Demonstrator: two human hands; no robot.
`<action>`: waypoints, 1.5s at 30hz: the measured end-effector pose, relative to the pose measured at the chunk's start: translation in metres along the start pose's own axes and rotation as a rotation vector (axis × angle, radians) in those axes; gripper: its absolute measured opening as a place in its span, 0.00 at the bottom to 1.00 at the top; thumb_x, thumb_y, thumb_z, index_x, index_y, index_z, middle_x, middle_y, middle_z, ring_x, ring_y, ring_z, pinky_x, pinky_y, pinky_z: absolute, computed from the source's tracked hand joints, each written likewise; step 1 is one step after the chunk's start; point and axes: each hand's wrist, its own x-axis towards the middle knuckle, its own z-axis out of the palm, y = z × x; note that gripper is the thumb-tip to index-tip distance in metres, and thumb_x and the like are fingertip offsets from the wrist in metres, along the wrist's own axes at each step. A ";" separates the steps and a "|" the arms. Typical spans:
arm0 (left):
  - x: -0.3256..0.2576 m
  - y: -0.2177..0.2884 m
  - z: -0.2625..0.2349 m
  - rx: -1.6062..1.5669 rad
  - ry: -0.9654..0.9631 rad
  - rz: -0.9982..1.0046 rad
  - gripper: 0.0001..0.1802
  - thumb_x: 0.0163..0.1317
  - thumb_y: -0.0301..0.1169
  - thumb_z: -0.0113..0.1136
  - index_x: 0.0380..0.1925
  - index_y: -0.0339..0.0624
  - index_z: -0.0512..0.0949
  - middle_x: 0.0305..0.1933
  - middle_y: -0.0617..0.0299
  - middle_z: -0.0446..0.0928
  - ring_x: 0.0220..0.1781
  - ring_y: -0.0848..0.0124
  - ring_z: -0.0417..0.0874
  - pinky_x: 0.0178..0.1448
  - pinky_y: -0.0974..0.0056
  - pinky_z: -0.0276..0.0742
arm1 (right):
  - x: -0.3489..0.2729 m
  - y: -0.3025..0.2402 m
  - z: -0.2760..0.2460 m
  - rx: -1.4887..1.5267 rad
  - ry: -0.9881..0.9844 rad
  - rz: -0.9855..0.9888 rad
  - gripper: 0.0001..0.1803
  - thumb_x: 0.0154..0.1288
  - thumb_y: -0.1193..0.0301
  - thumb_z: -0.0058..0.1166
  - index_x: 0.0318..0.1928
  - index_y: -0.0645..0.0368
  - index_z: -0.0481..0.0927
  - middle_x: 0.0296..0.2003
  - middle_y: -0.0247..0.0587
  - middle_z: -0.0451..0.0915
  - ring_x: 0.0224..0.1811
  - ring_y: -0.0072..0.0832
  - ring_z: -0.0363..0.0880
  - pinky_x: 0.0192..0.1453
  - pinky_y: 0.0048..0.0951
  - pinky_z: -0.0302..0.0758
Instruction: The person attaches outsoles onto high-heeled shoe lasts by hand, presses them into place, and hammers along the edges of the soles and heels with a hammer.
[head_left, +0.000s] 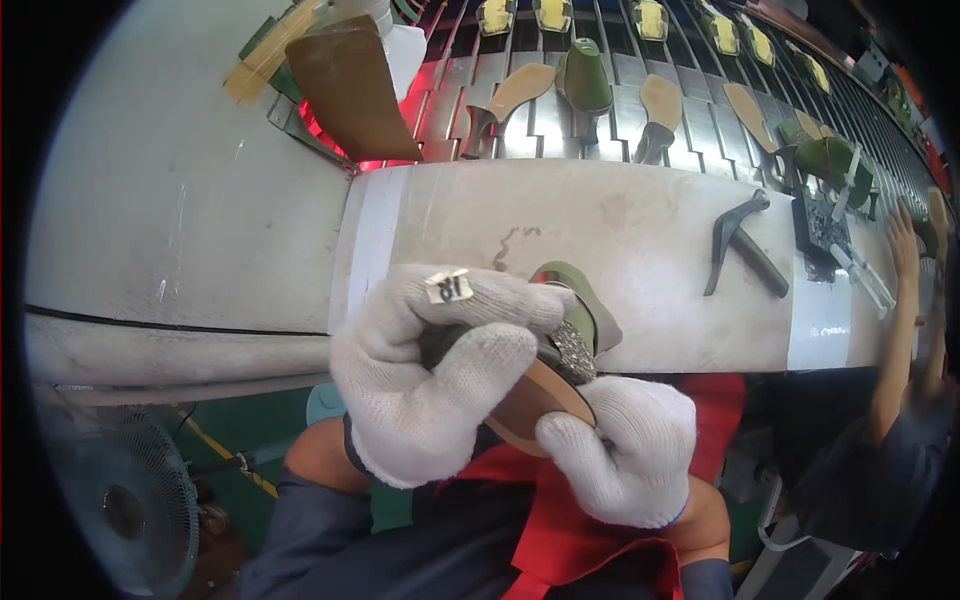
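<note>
Both hands are in white knit gloves, low in the centre of the view and just in front of the pale counter (640, 230). The left hand (435, 375) wraps over the top of a high-heeled shoe (555, 370), fingers (500, 300) curled and clamped around it, with a small paper tag stuck to the back of the glove. The right hand (625, 455) comes in from below, its fingers closed on the tan sole at the lower edge of the shoe. Between the two gloves a glittering silver strap (574, 350) shows, and a green shoe last pokes out of the top of the shoe toward the counter edge. So the shoe sits off the counter, held between both hands above the person's red apron (575, 530).

On the counter to the right lies a dark pincer-like hand tool (738, 240), well apart from the hands. Farther right stands a small dark tray (820, 228) of parts, and another person's bare hand (903, 240) reaches toward it from the right edge.

Behind the counter runs a slatted metal conveyor (560, 110) carrying more shoes on lasts: one with a tan sole (508, 100), one green (585, 80), another tan (658, 115), and more of them curving away to the right. At upper left, a brown sheet (350, 90) leans beside a white plastic bottle (405, 50). A floor fan (125, 500) stands at lower left.
</note>
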 end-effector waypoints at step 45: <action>0.160 -0.053 -0.040 -0.562 -0.417 -0.075 0.20 0.78 0.27 0.54 0.65 0.29 0.79 0.59 0.44 0.85 0.59 0.49 0.90 0.67 0.46 0.89 | 0.059 0.030 -0.001 -0.036 -0.068 0.228 0.16 0.74 0.63 0.67 0.37 0.67 0.86 0.27 0.51 0.84 0.30 0.38 0.88 0.35 0.39 0.80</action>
